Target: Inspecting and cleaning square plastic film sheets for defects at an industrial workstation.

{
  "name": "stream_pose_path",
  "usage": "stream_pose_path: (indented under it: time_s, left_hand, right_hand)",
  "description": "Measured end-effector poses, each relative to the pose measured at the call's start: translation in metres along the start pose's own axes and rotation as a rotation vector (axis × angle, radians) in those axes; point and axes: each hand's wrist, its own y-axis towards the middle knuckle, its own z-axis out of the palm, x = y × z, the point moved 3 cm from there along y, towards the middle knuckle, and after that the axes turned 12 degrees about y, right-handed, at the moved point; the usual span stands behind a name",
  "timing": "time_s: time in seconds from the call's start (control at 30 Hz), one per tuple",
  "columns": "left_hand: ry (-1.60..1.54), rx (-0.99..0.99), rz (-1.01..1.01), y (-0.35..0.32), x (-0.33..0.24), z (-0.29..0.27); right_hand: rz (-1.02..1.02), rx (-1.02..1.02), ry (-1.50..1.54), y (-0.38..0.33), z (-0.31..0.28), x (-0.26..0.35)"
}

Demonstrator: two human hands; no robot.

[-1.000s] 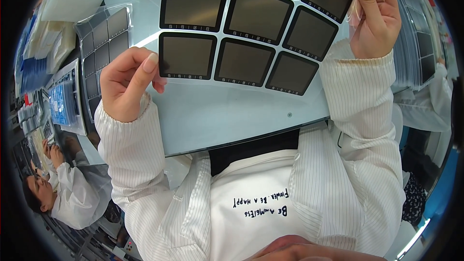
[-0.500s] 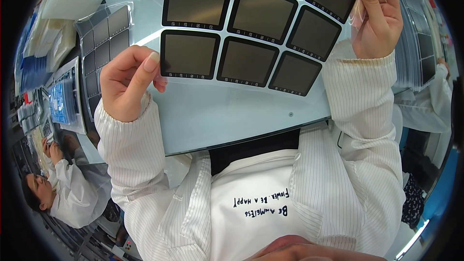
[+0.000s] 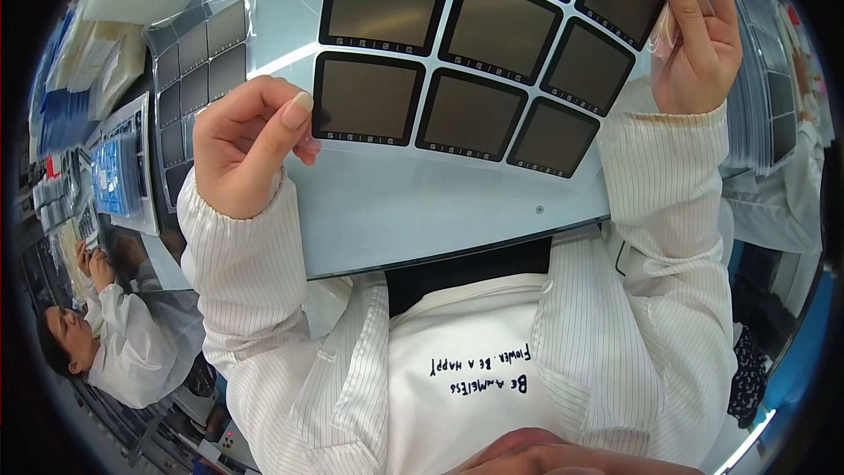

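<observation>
The bare left hand (image 3: 246, 145) pinches the near left corner of a clear plastic sheet of black-bordered, dark rectangular panels (image 3: 501, 28), thumb closed against fingers. The bare right hand (image 3: 699, 53) grips its right edge, thumb uppermost. The sheet is positioned over the pale, glossy tabletop (image 3: 431, 211), its panels facing up.

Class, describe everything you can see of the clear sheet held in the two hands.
The clear sheet looks like thin plastic, with rows of grey-brown panels, each having a black border and small pale marks along its lower edge. A sheen crosses some panels. The left hand pinches its lower left edge; the right hand grips its right side, higher up. It slants over the pale table, its top out of view; whether it touches the table is unclear.
</observation>
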Motion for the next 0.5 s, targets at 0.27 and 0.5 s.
stream_pose_path:
  time_s: [0.27,0.5]
  left_hand:
    - [0.021,0.025,-0.007,-0.0001,-0.0035,-0.0007]
    - [0.016,0.030,-0.009,-0.0011,-0.0008,-0.0020]
  right_hand:
    - [-0.013,0.031,-0.064,0.0014,-0.0006,-0.0006]
    - [-0.018,0.022,-0.083,-0.0001,-0.0007,-0.0030]
